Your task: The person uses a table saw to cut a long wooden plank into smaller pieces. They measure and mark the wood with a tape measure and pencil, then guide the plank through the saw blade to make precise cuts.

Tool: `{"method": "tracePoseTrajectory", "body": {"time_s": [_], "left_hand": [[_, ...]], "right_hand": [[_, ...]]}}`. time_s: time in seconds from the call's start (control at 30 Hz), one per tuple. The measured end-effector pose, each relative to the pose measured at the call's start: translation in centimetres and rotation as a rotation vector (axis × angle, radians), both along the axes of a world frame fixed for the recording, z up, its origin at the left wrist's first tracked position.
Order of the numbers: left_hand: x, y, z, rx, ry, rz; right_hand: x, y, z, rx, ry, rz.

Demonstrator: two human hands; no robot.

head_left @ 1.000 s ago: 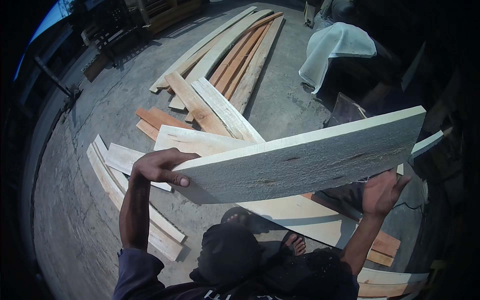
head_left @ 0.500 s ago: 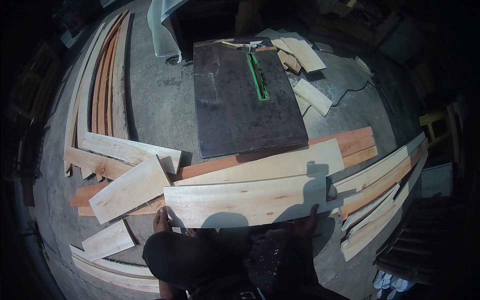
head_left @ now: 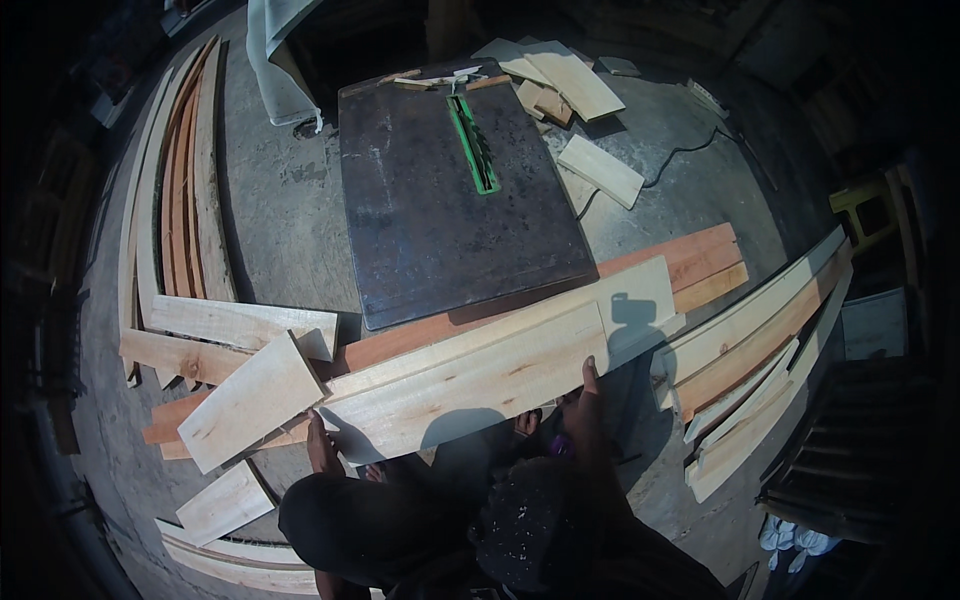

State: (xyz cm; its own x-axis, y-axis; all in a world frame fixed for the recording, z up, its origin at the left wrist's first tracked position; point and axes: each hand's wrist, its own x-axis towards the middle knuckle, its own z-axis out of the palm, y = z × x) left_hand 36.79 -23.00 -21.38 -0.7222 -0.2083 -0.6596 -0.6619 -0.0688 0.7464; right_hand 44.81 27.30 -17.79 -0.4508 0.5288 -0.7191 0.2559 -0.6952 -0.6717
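pale plank (head_left: 470, 385), broad face up: where exactly is it?

low in the middle of the view, just in front of the person's body, its right end tilted up toward the top of the view.

and the hands?

both are grasping it. the left hand (head_left: 322, 445) grips the left end, near the lower corner; the right hand (head_left: 582, 395) has the right end, with its thumb up along the edge. the fingers underneath are hidden, so i cannot tell how they are curled.

what lies right behind it?

a wider pale board (head_left: 635, 283), partly covered by the plank, and past that a reddish board (head_left: 700, 255). whether plank and board touch, i cannot tell.

anything further off?

a dark tabletop (head_left: 440, 220) with a green-rimmed slot (head_left: 475, 150), offcuts (head_left: 575, 80) beyond its far right corner, and a black cord (head_left: 690, 155) on the floor.

and to the sides?

a short board (head_left: 250, 405) beside the plank's left end, curved strips (head_left: 765, 330) stacked on the right.
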Motion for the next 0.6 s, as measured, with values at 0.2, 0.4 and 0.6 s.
{"method": "tracePoseTrajectory", "body": {"time_s": [0.2, 0.4, 0.6], "left_hand": [[2.2, -0.2, -2.0, 0.071, 0.206, 0.066], [3.4, 1.4, 0.7, 0.649, 0.222, 0.604], [3.6, 2.3, 4.9, 0.77, 0.231, 0.861]], "right_hand": [[0.2, -0.8, -3.1, -0.212, 0.498, -0.168], [1.2, -0.9, -3.2, -0.32, 0.573, -0.164], [1.1, -0.8, -3.0, -0.417, 0.594, -0.251]]}}
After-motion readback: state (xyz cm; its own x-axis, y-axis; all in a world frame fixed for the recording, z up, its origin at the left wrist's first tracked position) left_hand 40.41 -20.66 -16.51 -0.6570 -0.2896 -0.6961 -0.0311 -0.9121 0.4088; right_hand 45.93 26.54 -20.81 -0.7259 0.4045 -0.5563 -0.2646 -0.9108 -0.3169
